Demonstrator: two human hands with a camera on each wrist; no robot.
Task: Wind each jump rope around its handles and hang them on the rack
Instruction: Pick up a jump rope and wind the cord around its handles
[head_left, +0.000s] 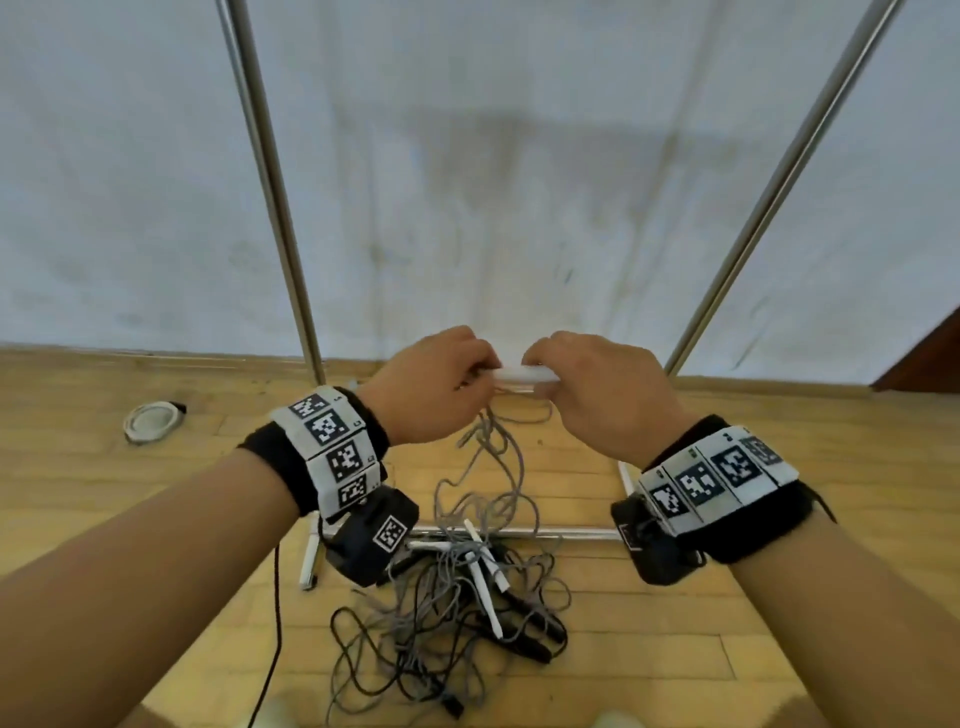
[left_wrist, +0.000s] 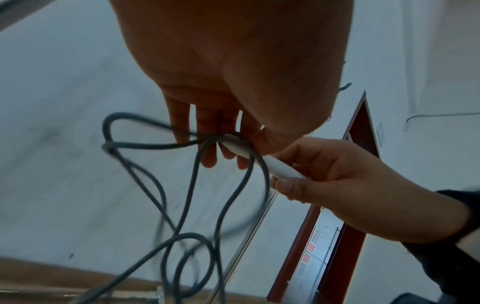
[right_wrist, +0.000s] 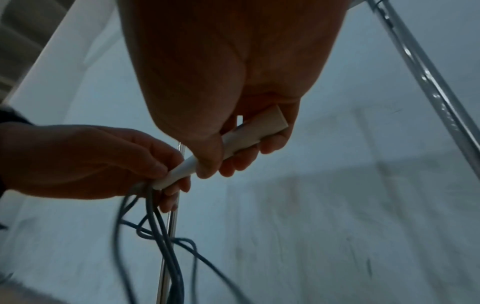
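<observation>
My right hand (head_left: 540, 364) grips white jump rope handles (head_left: 522, 375) held level at chest height, between the rack's two uprights. The handles (right_wrist: 233, 148) lie across its curled fingers and thumb. My left hand (head_left: 478, 371) pinches the grey rope (left_wrist: 197, 142) against the handles' left tip (left_wrist: 233, 142). Loops of that rope (head_left: 498, 457) hang from there down to the floor. A tangled pile of more jump ropes (head_left: 457, 608), grey and black with white and black handles, lies on the floor below my wrists.
The metal rack's left upright (head_left: 270, 197) and right upright (head_left: 779, 176) rise before a white wall; its base bar (head_left: 545, 532) crosses the wooden floor. A white coil (head_left: 150, 418) lies on the floor at left. A dark red door frame (left_wrist: 358, 131) stands at right.
</observation>
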